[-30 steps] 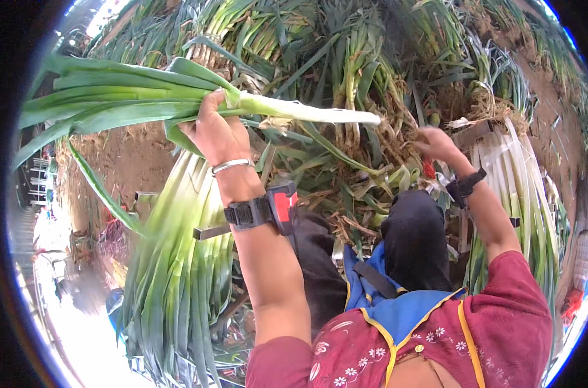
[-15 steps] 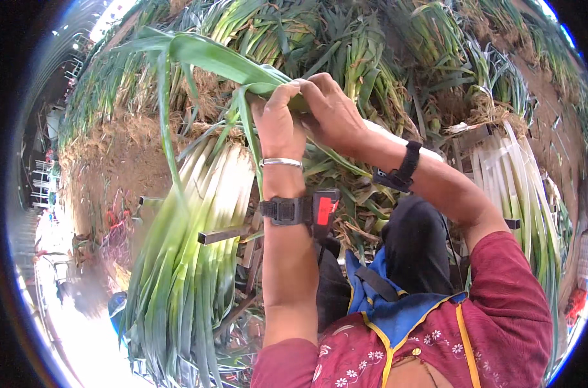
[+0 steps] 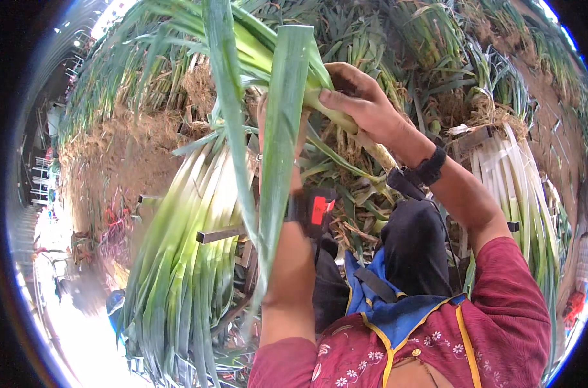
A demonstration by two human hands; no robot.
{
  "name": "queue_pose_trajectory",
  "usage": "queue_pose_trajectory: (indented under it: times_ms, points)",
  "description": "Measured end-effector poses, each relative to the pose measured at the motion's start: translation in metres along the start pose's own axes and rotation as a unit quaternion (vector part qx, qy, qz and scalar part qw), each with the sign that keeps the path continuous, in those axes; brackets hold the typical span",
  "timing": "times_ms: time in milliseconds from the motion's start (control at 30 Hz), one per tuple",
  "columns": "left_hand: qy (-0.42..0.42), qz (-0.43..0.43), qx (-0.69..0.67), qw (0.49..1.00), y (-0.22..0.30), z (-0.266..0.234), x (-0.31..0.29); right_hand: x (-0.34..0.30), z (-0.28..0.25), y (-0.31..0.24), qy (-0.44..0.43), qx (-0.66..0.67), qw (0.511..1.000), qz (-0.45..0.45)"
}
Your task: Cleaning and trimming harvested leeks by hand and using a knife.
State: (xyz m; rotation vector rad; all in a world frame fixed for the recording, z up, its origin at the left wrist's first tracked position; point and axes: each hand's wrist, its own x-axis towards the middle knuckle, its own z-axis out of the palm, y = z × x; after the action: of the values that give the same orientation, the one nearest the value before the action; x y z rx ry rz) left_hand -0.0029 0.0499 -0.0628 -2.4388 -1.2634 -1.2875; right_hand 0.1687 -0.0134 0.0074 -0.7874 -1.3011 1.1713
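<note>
A leek with broad green leaves is held up in front of me at upper middle. My right hand is closed around its pale stem, with the thumb pressed on top. From there the leaves fan out to the upper left. Two long ones hang down across my left forearm. Behind the hanging leaves is my left hand, close to the leek; its fingers are hidden, so I cannot see whether they touch it.
A stack of cleaned leeks lies to the left by a metal bar. On the right rests another pile of white-stemmed leeks. Untrimmed leeks with roots spread across the far ground. Leaf scraps lie by my knees.
The leek has turned, and its leaves now rise toward the top and droop over my left arm. My hands have moved apart, the right one shifting right along the stem.
</note>
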Motion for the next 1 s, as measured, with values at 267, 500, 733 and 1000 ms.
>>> queue_pose_trajectory:
  times_ms: [267,500,733,1000]
  points:
    - [0.05,-0.003,-0.14,0.989,0.002,-0.01,0.006,-0.001,0.004,0.008,0.01,0.05,0.998,0.04]
    - [0.021,-0.156,-0.316,0.936,0.036,-0.036,0.025,0.002,-0.006,0.009,-0.008,-0.039,0.999,-0.032]
    - [-0.006,-0.345,-0.773,0.533,0.043,-0.034,0.036,-0.006,-0.011,0.009,0.005,0.042,0.999,0.019]
    - [-0.001,-0.393,-0.775,0.495,0.052,-0.037,0.047,-0.018,-0.012,0.007,0.042,0.094,0.994,0.022]
